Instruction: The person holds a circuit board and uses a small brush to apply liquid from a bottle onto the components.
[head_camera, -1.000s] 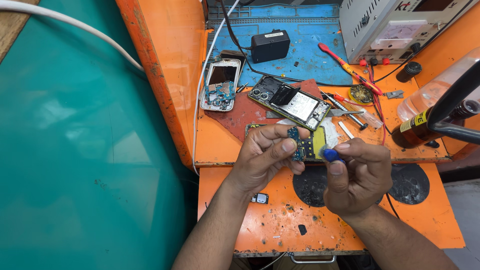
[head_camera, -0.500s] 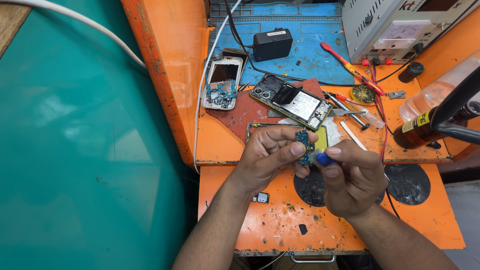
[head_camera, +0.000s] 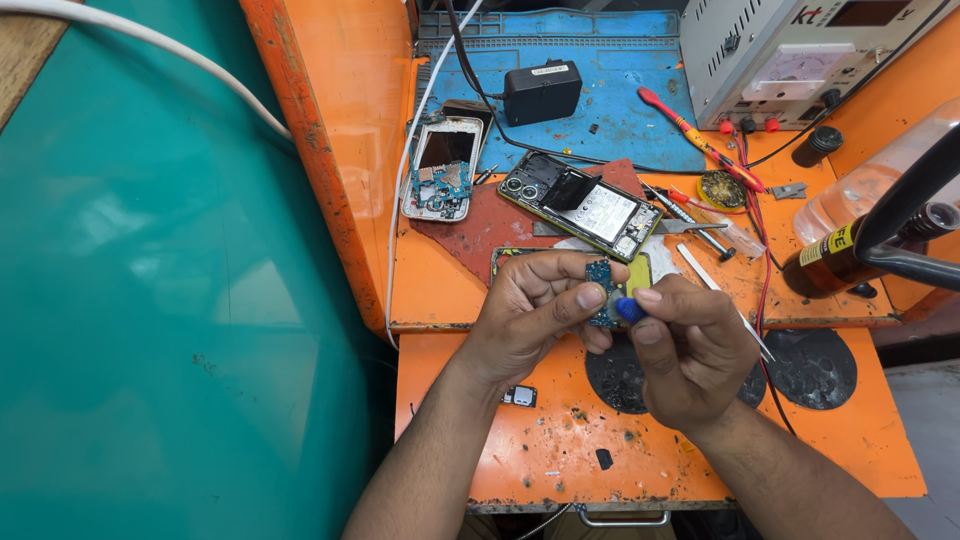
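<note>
Orange bench (head_camera: 700, 470); circuit board (head_camera: 601, 290) half-hidden by fingers (head_camera: 590, 297)

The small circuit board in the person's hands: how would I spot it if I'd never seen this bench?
Find the orange workbench; at its front edge two hands meet. The left hand pinches a small circuit board, with the right hand's blue-tipped tool against it. Unlike the two opened phones behind, it is bare, blue-green and held off the bench.
</note>
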